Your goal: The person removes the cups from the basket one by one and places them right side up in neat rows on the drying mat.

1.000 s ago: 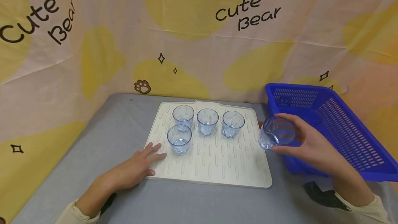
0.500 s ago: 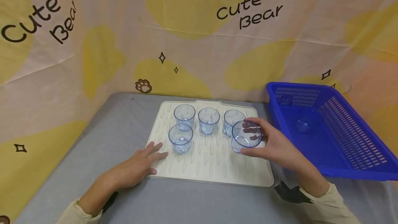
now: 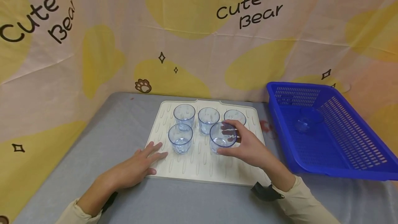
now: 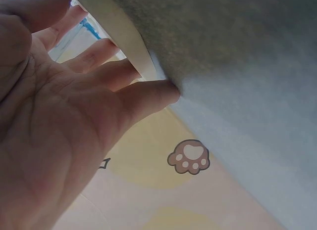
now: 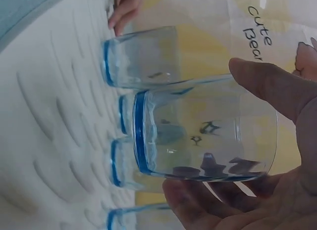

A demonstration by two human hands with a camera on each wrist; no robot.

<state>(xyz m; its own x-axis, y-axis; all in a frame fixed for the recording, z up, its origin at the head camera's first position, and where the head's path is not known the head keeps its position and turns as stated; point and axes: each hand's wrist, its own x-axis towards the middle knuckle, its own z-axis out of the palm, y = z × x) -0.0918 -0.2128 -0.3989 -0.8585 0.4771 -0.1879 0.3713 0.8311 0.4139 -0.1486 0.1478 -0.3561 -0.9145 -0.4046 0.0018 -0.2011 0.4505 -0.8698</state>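
My right hand (image 3: 250, 148) holds a clear, blue-tinted drinking glass (image 3: 217, 142) upright, thumb on the near side and fingers on the far side. The glass is over the white ribbed tray (image 3: 192, 168); I cannot tell if its base touches. In the right wrist view the held glass (image 5: 208, 126) is gripped between thumb and fingers. Beside it stands the front-left glass (image 3: 180, 141). Behind are the back-left glass (image 3: 184, 116), the back-middle glass (image 3: 208, 120) and the back-right glass (image 3: 234, 115), partly hidden by my fingers. My left hand (image 3: 133, 168) rests at the tray's left edge, fingers extended.
A blue perforated basket (image 3: 311, 167) stands to the right of the tray, with at least one clear glass (image 3: 304, 122) in it. A grey cloth (image 3: 186, 203) covers the table. Behind hangs a printed curtain (image 3: 199, 44).
My right hand has carried the glass left from beside the basket to the tray's front row, turning it from tilted to upright. The left hand has stayed in place.
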